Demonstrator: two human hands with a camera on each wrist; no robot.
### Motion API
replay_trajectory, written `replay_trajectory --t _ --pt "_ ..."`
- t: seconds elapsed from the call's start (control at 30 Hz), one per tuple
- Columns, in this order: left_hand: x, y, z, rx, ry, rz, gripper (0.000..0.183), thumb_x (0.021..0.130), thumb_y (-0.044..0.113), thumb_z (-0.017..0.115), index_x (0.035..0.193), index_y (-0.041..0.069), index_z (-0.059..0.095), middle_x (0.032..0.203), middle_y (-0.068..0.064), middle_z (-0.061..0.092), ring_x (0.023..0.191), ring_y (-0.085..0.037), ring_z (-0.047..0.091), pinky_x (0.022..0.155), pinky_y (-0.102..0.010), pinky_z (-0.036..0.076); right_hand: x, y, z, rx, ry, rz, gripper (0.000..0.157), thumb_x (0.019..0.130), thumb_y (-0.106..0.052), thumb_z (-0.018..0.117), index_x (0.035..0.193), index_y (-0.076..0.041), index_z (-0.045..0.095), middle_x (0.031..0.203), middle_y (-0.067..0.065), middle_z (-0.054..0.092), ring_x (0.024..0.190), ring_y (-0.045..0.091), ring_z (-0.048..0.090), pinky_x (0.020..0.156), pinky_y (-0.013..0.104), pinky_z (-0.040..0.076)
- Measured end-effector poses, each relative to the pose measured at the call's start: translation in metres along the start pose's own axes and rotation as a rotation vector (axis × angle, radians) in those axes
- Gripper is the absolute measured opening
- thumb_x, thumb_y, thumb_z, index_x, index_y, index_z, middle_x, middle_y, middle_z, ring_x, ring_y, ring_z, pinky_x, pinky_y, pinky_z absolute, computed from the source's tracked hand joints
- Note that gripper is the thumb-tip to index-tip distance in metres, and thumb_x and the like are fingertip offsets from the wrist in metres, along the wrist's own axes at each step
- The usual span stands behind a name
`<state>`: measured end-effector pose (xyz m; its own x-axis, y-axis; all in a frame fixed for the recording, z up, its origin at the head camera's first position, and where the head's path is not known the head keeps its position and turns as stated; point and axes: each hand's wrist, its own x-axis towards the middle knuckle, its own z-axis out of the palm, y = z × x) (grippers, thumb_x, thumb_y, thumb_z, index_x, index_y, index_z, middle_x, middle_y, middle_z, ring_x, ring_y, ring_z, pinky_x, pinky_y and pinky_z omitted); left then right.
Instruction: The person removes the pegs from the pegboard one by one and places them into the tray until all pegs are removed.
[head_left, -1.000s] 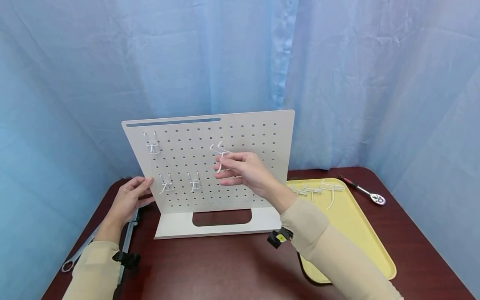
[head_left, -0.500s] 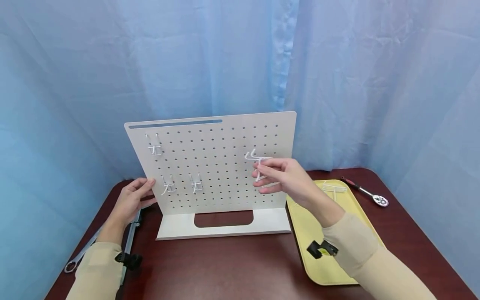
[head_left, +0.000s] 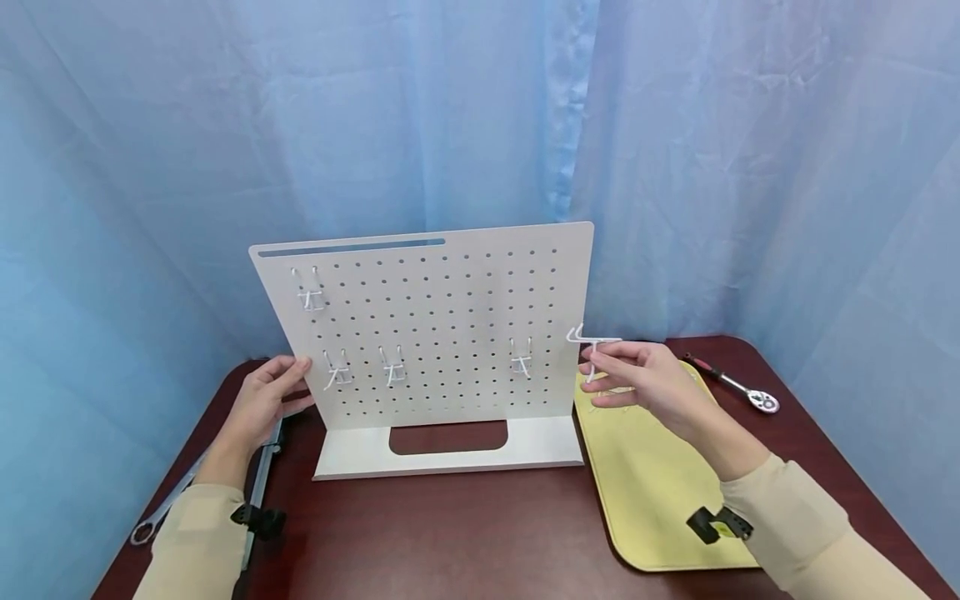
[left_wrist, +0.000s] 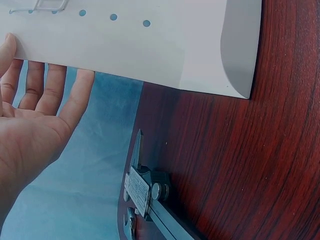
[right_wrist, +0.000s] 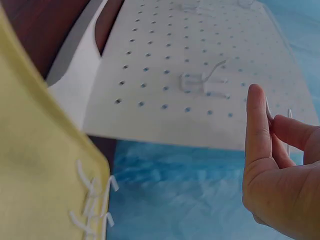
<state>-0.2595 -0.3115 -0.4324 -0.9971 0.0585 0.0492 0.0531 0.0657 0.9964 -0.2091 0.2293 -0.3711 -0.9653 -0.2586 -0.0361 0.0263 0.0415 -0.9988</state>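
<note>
A white pegboard (head_left: 465, 417) stands upright on its flat base. My left hand (head_left: 258, 396) grips its left edge, thumb on the front and fingers behind, as the left wrist view shows. Between thumb and fingers my right hand (head_left: 660, 383) pinches a white wire pegboard hook (head_left: 598, 340), off the board's right edge and over the tray's far end. The hook's two bent prongs point left toward the board; in the right wrist view the fingers hide most of it. Several like hooks hang on the board, one at upper left (head_left: 309, 302), two at lower left, one at right (head_left: 521, 365).
A yellow tray (head_left: 667, 492) lies right of the board, with white hooks (right_wrist: 90, 200) near its edge. A red-handled ratchet (head_left: 750, 398) lies beyond it. Left of the board are a caliper (left_wrist: 140, 190) and a wrench (head_left: 144, 531). Blue curtains surround the table.
My right hand has moved right with its hook, from in front of the board's middle to past its right edge, uncovering the right-hand hook. My left hand keeps its grip.
</note>
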Motion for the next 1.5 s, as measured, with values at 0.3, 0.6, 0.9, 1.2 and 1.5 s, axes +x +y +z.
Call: replay_trajectory --t 0.3,0.6,0.9,1.2,1.5 --pt "0.001 0.001 0.003 0.003 -0.001 -0.005 0.025 0.101 0.035 0.066 0.109 0.012 0.068 0.105 0.006 0.07 0.095 -0.011 0.07 0.081 -0.032 0.06 0.003 0.041 -0.033 -0.008 0.002 0.143 0.031 0.101 -0.023 0.067 0.12 0.001 0.064 0.108 0.012 0.072 0.095 0.022 0.074 0.084 0.044 0.06" --pt "0.0 0.002 0.001 0.005 0.004 -0.01 0.023 0.1 0.035 0.066 0.109 0.013 0.068 0.104 0.006 0.071 0.094 -0.01 0.071 0.08 -0.031 0.06 0.012 0.072 -0.045 -0.034 -0.027 0.24 0.043 0.103 -0.023 0.063 0.13 0.011 0.056 0.109 0.013 0.07 0.094 0.02 0.073 0.084 0.041 0.06" --pt "0.0 0.003 0.001 0.015 0.01 -0.022 0.025 0.1 0.036 0.066 0.109 0.014 0.068 0.105 0.006 0.071 0.094 -0.011 0.071 0.081 -0.032 0.06 0.019 0.096 -0.047 -0.029 -0.062 0.309 0.04 0.104 -0.019 0.06 0.129 0.013 0.056 0.104 0.013 0.072 0.089 0.021 0.073 0.081 0.042 0.061" --pt "0.0 0.003 0.001 0.026 0.014 -0.018 0.025 0.1 0.037 0.066 0.11 0.014 0.067 0.106 0.006 0.071 0.096 -0.01 0.071 0.081 -0.031 0.06 0.017 0.104 -0.048 0.022 -0.114 0.369 0.034 0.105 -0.019 0.059 0.123 0.01 0.061 0.098 0.013 0.073 0.088 0.023 0.074 0.08 0.043 0.061" --pt "0.0 0.002 0.001 0.022 0.017 -0.012 0.025 0.1 0.036 0.066 0.11 0.013 0.067 0.105 0.006 0.071 0.095 -0.01 0.071 0.08 -0.031 0.06 0.016 0.107 -0.047 0.02 -0.12 0.393 0.034 0.105 -0.019 0.058 0.124 0.009 0.061 0.098 0.012 0.073 0.089 0.022 0.074 0.08 0.043 0.061"
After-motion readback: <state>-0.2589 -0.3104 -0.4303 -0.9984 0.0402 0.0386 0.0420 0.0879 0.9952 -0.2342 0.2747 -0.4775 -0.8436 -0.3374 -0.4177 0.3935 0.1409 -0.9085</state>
